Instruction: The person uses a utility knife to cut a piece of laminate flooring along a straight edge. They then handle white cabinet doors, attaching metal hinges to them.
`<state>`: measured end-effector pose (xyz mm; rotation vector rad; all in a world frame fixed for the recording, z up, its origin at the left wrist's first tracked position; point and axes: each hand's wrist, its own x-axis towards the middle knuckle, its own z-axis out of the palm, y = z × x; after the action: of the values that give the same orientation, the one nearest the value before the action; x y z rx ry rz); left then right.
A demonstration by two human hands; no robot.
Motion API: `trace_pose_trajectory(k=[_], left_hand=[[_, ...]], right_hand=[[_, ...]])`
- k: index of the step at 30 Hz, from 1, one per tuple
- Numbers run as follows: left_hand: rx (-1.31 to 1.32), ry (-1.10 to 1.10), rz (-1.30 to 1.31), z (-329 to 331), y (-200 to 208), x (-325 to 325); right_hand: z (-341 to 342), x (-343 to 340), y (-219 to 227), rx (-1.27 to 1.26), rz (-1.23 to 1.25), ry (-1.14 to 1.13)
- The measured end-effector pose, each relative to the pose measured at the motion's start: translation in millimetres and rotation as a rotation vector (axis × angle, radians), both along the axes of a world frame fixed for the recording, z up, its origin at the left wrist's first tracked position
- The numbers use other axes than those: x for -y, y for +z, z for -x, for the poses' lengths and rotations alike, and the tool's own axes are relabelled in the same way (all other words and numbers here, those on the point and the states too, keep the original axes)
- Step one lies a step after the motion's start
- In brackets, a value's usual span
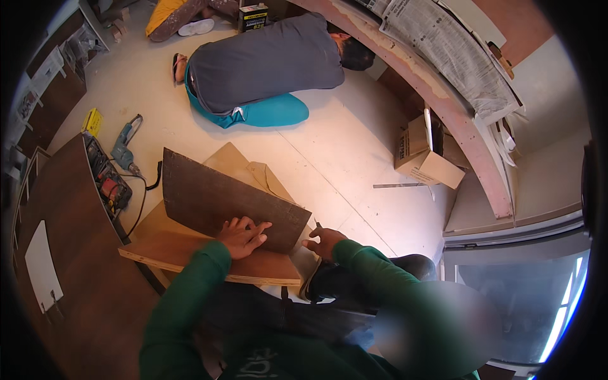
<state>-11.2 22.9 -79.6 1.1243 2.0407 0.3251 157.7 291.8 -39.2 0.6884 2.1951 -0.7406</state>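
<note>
My left hand (pixel 243 237) lies with its fingers spread against a dark brown sheet (pixel 228 199), near the sheet's lower edge. That sheet leans up at a slant from a reddish-brown plywood board (pixel 183 252), whose pale layered edge faces me. At the sheet's right end, my right hand (pixel 325 242) is closed around a thin pointed tool (pixel 318 223). Only the tool's tip shows, so its exact kind is hidden by my fingers. Both my forearms are in green sleeves.
Ahead, a person (pixel 266 69) in a grey top crouches on the tiled floor. A teal drill (pixel 126 145) with a cord and a toolbox (pixel 107 177) are at left. Brown cardboard (pixel 225 158) lies behind the sheet. An open carton (pixel 421 152) stands right, under a curved pink-edged panel (pixel 443 88).
</note>
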Motion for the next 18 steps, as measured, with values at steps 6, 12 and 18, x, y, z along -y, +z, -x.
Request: trace_pose_trajectory(k=[6,12,18], left_hand=[[-0.058,-0.004,-0.103,-6,-1,9],[-0.112,-0.015,-0.190,-16,-2,15],[-0.139,-0.116,-0.114,-7,18,-3]], right_hand=[[15,5,-22,-0.138,0.053,-0.058],[28,7,-29,-0.096,-0.061,-0.145],[33,0,-38,-0.121,-0.077,-0.168]])
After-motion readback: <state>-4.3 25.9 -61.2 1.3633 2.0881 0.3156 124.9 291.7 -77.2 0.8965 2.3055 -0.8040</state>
